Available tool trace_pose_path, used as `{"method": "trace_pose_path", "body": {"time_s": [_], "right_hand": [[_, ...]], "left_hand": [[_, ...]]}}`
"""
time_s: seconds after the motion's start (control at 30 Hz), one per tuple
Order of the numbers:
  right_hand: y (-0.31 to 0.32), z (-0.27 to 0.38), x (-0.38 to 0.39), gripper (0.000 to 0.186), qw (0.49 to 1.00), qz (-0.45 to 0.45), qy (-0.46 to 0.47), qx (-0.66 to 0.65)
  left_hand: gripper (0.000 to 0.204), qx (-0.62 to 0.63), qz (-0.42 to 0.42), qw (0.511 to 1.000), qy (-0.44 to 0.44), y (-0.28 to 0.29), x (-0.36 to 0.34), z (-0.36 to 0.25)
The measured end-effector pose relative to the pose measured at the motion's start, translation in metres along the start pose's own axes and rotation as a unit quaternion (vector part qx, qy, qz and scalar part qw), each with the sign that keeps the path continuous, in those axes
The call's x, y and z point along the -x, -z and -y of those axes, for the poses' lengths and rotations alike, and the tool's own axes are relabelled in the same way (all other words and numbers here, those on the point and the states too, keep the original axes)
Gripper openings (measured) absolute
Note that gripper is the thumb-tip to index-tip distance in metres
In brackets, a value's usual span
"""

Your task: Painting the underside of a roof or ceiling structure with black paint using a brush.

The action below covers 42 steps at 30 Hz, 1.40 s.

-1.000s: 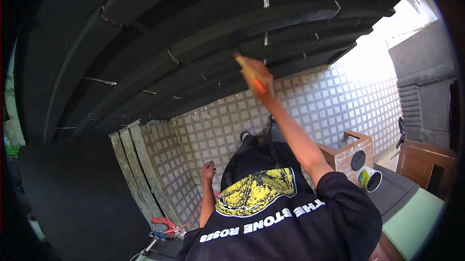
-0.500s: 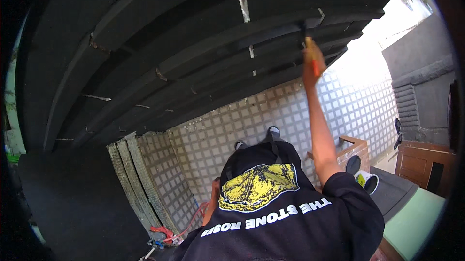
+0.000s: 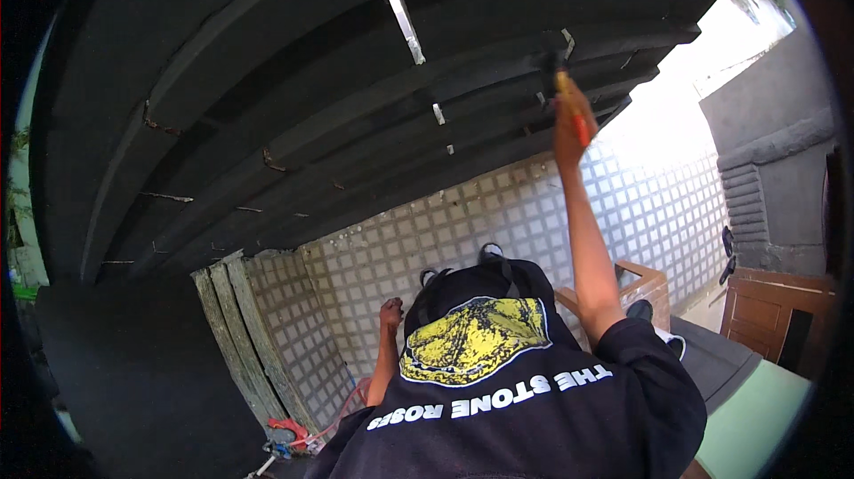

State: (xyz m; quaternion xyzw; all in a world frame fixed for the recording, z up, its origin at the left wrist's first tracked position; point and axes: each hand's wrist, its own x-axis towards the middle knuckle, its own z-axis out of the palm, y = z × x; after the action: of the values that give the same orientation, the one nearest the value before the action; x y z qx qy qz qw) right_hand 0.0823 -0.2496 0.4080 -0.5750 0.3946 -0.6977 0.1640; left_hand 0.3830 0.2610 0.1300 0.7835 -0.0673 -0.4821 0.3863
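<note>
dark slatted roof (image 3: 294,96) fills most of the view, tiled grid wall (image 3: 498,230) below it. a co-worker in a black printed shirt (image 3: 525,399) stands ahead with one arm straight up, likely so the tool meets the underside of a beam. that raised hand (image 3: 569,119) is clamped on an orange-handled tool (image 3: 576,110); tool head lost against the dark beam, kind unclear. co-worker's other hand (image 3: 391,312) hangs low, fist closed, seemingly empty. wearer's own hands are out of frame.

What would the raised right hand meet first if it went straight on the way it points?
Probably the dark beam overhead: the orange-handled tool in the right hand seemingly reaches it, though depth is unclear.
</note>
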Motion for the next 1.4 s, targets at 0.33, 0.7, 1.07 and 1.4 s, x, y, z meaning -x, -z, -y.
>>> {"method": "trace_pose_path", "body": {"time_s": [0.33,0.7,1.07,1.4], "right_hand": [[-0.041,0.071,0.051,0.032,0.977,0.176,0.118,0.017],[0.033,-0.023,-0.027,0.028,0.997,0.001,-0.006,0.077],[0.005,0.015,0.023,0.032,0.997,0.071,0.003,0.031],[-0.01,0.008,0.022,0.035,0.998,-0.036,-0.011,0.051]], "left_hand": [[0.033,-0.106,0.054,0.988,-0.094,-0.001,0.014,0.031],[0.034,-0.078,0.022,0.996,-0.042,-0.004,-0.007,0.04],[0.034,-0.173,0.033,0.982,-0.067,-0.001,-0.037,0.08],[0.034,-0.2,-0.005,0.976,-0.085,0.007,-0.028,0.097]]}}
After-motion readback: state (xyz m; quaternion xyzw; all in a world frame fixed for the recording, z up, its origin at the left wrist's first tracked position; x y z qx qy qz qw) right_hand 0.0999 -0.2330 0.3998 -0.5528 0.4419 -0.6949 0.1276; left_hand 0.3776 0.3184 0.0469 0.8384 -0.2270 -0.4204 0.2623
